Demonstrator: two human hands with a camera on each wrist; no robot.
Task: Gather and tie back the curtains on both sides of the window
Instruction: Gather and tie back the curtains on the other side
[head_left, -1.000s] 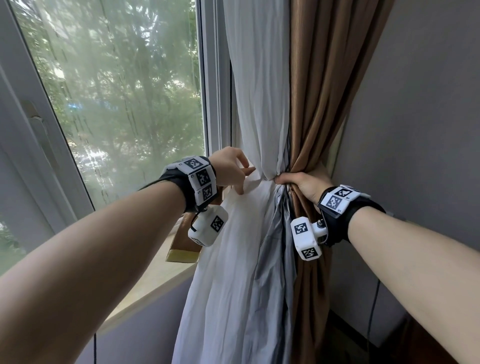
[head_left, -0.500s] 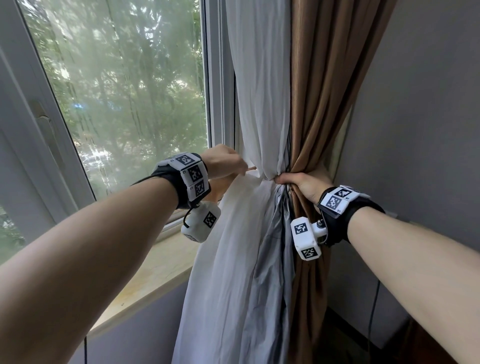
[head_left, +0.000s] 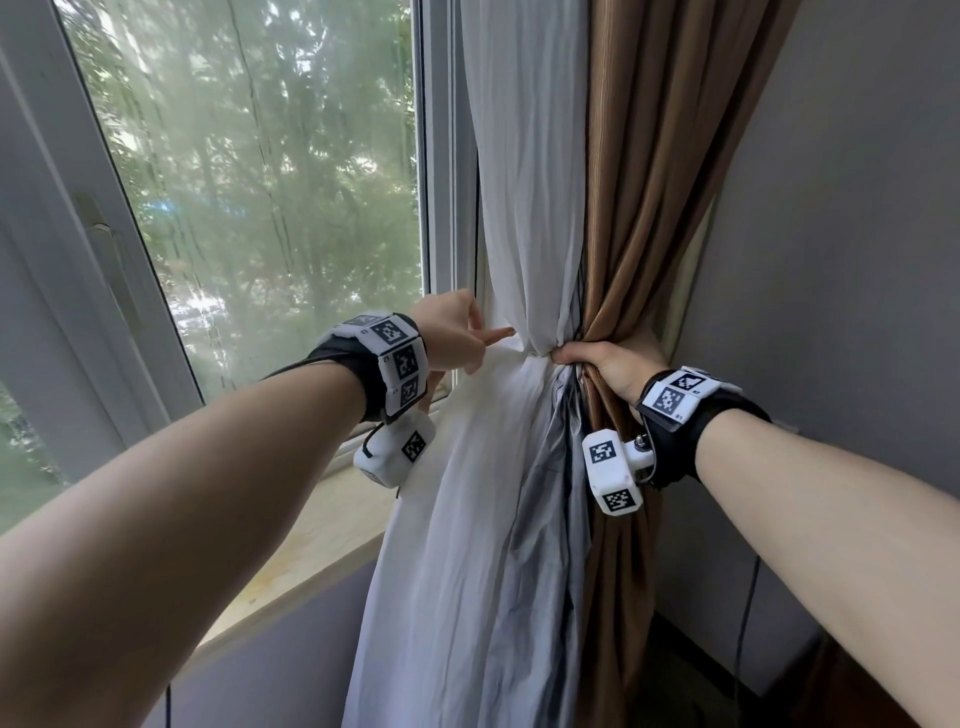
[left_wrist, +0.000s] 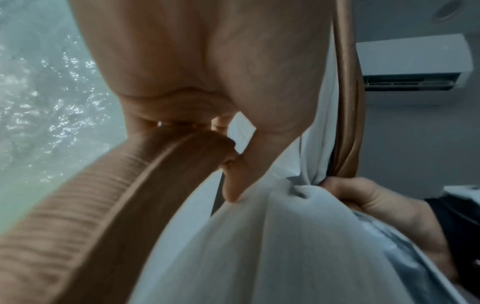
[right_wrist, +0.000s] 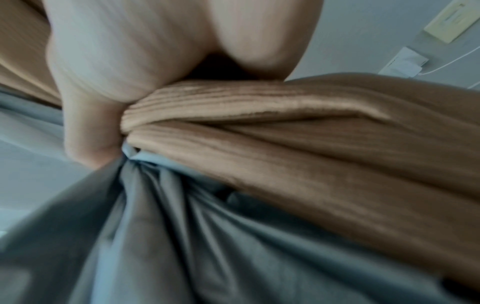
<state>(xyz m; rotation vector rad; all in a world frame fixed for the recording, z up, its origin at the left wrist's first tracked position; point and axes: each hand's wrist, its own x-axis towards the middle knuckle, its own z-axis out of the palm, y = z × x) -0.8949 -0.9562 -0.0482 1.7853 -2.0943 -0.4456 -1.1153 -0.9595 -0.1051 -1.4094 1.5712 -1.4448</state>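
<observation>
Square black-and-white wristband markers (head_left: 669, 399)

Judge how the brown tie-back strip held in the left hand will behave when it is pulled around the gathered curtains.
The brown strip, gripped by the left hand, bends in a smooth curve, so it is probably floppy and will wrap easily. Its ribbed weave likely grips rather than slides. The curtain bundle folds softly under the right hand, so it should compress when cinched.

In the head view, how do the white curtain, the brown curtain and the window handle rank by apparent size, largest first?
1. white curtain, the largest visible area.
2. brown curtain, a narrower gathered strip; part of it lies behind the white one, so its true size is unsure.
3. window handle, by far the smallest.
</observation>
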